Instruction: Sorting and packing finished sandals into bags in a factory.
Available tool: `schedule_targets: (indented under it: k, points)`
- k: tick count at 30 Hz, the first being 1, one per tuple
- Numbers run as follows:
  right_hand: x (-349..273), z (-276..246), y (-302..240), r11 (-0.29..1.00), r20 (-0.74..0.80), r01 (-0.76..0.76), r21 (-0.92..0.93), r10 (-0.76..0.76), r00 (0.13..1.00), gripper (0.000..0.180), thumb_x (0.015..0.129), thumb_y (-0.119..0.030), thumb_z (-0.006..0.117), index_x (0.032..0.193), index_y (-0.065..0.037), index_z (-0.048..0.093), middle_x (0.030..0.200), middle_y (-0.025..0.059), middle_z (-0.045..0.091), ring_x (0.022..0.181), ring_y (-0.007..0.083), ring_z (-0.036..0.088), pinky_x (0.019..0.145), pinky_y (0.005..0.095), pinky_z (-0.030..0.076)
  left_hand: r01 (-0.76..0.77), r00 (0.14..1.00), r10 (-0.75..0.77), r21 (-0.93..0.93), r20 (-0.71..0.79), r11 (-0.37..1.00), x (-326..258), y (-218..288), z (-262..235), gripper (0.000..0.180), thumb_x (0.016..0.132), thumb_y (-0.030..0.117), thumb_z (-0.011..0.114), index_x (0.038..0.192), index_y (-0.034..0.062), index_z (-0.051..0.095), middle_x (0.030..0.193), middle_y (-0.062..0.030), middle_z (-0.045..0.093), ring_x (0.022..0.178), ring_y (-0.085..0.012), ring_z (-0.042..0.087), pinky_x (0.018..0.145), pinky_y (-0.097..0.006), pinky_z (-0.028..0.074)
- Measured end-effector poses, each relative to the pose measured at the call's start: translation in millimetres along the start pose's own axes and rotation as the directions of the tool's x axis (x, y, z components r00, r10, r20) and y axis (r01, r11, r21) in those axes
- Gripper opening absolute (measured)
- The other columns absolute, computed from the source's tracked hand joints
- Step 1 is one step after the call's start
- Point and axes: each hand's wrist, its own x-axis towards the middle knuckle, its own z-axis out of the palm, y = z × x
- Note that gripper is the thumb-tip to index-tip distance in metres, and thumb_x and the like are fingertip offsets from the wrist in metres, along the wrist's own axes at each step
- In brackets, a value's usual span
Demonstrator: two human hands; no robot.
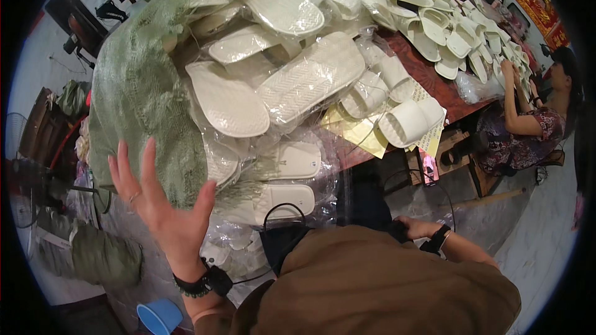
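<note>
My left hand point(162, 201) is raised with its fingers spread, palm facing the green woven sack point(139, 93), and holds nothing. The sack lies open with many cream slippers in clear plastic bags point(292, 80) spilling from it. My right hand point(415, 228) is low beside my waist, with a black band on the wrist; its fingers curl against a dark thing that I cannot make out. Bagged slippers point(285, 201) lie just in front of my body.
A reddish wooden table point(428, 74) carries more unbagged white slippers point(447, 31) at the far right. Another person point(528, 124) sits at its right edge, reaching to the slippers. Yellow paper sheets point(360, 130) hang off the table. A blue cup point(160, 317) stands below left.
</note>
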Motion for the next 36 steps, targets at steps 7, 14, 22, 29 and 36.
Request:
schedule_targets:
  k: [7,14,22,29,36]
  points:
    - [-17.1,12.0,31.5,0.976,-0.054,-0.201,-0.082,0.197,0.979,0.072,0.087,-0.022,0.051,0.15,-0.005,0.02,0.131,0.0271,0.054,0.117,0.036,0.056,0.097,0.0415,0.045,0.13,0.99,-0.136,0.102,0.049,0.986,-23.5,-62.7,32.6,0.044,0.086,0.015,0.067,0.129,0.0128,0.059,0.147,-0.0152,0.042,0.132,-0.0375,0.042,0.107,-0.045,0.035]
    - [-86.5,45.7,76.9,0.879,0.41,-0.462,0.118,0.38,0.829,0.079,0.08,-0.035,0.066,0.146,-0.005,0.034,0.121,0.0099,0.062,0.097,0.0167,0.058,0.074,0.0281,0.048,0.176,0.984,-0.163,0.248,-0.071,0.953,-39.3,-131.3,17.6,0.028,0.091,0.007,0.06,0.119,0.0038,0.065,0.127,-0.0178,0.06,0.118,-0.0339,0.056,0.098,-0.041,0.044]
    - [-109.7,43.2,2.2,0.867,0.412,-0.448,0.217,0.335,0.847,0.062,0.083,-0.033,0.064,0.138,-0.01,0.048,0.102,0.0034,0.062,0.075,0.0133,0.055,0.063,0.0285,0.047,0.037,0.969,-0.044,-0.034,-0.244,0.999,-59.9,-60.7,3.9,0.023,0.096,0.001,0.054,0.118,-0.0037,0.062,0.118,-0.0167,0.064,0.102,-0.0296,0.062,0.087,-0.038,0.05]
    - [-120.5,94.8,83.0,0.791,0.105,-0.602,0.111,0.593,0.798,0.038,0.087,-0.023,0.052,0.121,-0.006,0.059,0.099,0.0102,0.066,0.077,0.0218,0.064,0.071,0.0331,0.051,-0.26,0.96,0.28,-0.419,-0.014,0.87,-79.5,-30.8,17.3,0.029,0.085,-0.014,0.051,0.112,-0.0079,0.061,0.11,-0.0208,0.064,0.097,-0.0347,0.062,0.084,-0.042,0.051]
    - [-45.5,171.0,137.4,0.934,-0.532,0.121,0.336,0.083,0.843,0.039,0.092,-0.03,0.056,0.122,-0.005,0.058,0.107,0.0183,0.067,0.099,0.0314,0.066,0.086,0.04,0.049,-0.179,0.974,0.221,-0.446,0.043,0.877,-83.6,-33.5,23.7,0.032,0.082,-0.017,0.05,0.11,-0.0082,0.062,0.103,-0.0218,0.065,0.09,-0.0338,0.063,0.078,-0.039,0.053]
